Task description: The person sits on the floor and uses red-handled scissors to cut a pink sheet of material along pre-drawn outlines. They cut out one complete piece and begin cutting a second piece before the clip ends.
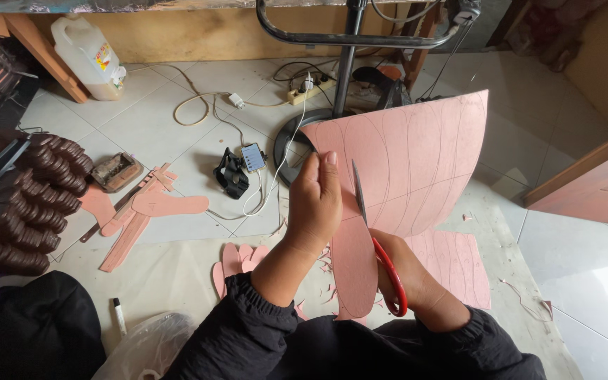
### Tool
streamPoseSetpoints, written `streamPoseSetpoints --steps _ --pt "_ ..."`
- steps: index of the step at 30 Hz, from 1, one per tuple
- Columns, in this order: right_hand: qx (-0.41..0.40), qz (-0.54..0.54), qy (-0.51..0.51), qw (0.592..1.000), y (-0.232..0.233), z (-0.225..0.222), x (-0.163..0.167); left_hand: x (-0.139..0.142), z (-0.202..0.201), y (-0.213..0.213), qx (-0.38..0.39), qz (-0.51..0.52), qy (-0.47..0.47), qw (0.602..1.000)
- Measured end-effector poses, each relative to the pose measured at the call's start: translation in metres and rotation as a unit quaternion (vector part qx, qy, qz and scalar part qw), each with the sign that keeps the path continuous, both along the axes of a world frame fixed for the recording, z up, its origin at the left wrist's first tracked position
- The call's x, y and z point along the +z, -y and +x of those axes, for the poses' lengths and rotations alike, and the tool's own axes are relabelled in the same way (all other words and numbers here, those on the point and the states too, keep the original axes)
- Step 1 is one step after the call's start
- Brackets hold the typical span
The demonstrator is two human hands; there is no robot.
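Observation:
My left hand [316,200] grips the near edge of a large pink sheet [416,158] marked with curved pencil outlines. The sheet stands curled upward in front of me. My right hand [409,278] holds red-handled scissors [378,243], whose blades point up into the sheet beside my left fingers. A partly cut insole-shaped piece [353,264] hangs down from the sheet between my two hands. Small pink trimmings lie on the floor below.
Cut pink insole shapes and strips [146,211] lie on the tiled floor at left, beside stacked brown soles [40,200]. A phone [253,157], cables, a power strip [311,87], a plastic jug [93,58], a chair base [297,137] and a marker [118,313] are around.

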State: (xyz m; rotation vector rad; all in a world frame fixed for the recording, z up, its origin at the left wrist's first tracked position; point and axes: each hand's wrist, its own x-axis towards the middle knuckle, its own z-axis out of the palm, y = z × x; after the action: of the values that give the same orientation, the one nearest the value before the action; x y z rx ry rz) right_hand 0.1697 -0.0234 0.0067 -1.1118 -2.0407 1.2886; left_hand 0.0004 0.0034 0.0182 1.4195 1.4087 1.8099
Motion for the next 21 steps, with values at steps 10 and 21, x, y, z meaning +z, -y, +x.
streamPoseSetpoints --steps 10,21 --pt "-0.027 -0.014 0.029 0.999 -0.001 -0.002 0.000 -0.005 0.001 -0.004 0.017 0.005 0.009 1.000" --pt "-0.057 -0.085 0.054 0.993 0.003 -0.007 0.010 -0.009 -0.001 -0.005 0.031 0.000 0.006 1.000"
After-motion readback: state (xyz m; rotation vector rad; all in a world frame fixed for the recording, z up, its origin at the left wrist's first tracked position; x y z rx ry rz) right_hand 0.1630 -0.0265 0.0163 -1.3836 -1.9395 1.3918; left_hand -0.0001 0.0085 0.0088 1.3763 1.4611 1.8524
